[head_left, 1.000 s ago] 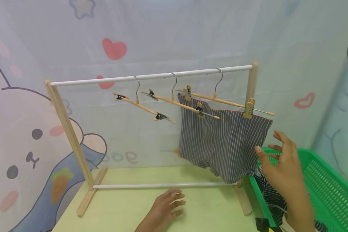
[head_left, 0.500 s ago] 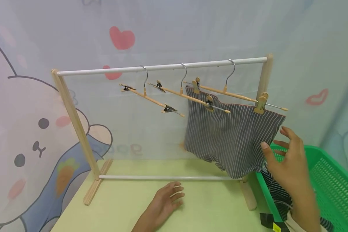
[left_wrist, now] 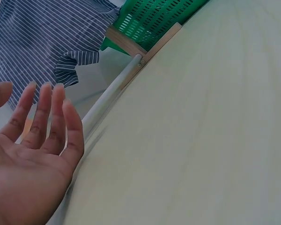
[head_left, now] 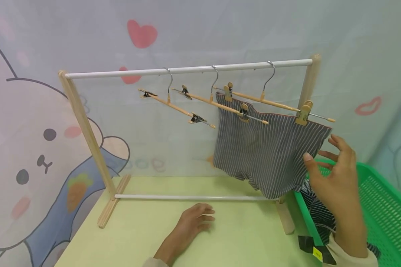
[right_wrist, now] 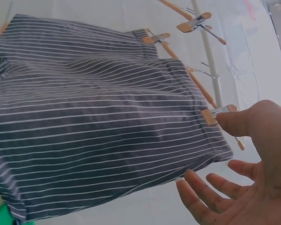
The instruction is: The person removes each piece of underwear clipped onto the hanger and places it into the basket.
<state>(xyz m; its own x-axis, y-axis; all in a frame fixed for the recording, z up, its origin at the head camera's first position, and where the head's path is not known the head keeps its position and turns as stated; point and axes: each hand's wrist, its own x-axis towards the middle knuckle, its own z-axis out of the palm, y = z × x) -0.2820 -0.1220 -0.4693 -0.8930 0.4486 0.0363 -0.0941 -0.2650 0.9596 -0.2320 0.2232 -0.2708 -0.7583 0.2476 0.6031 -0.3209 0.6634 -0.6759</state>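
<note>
Striped dark shorts (head_left: 260, 148) (right_wrist: 98, 131) hang by two clips from the rightmost hanger (head_left: 277, 104) on the white rail. My right hand (head_left: 337, 178) (right_wrist: 243, 168) is beside their right edge, fingers spread and loosely bent, holding nothing; whether a fingertip touches the cloth I cannot tell. Two bare hangers, a middle one (head_left: 217, 105) and a left one (head_left: 175, 106), hang to the left of it, the middle one overlapping the shorts in the head view. Low over the tabletop, my left hand (head_left: 192, 222) (left_wrist: 33, 164) has relaxed fingers and grips nothing.
The wooden rack's left post (head_left: 88, 137) and feet stand on the pale green table (head_left: 147, 237), with a white lower bar (head_left: 194, 197). At the right is a green basket (head_left: 384, 207) (left_wrist: 154, 18) with striped cloth (head_left: 320, 215) inside. A printed curtain hangs behind.
The head view has shifted, so the rack appears higher and farther right. Both hands keep nearly the same pose, with the right hand still beside the shorts.
</note>
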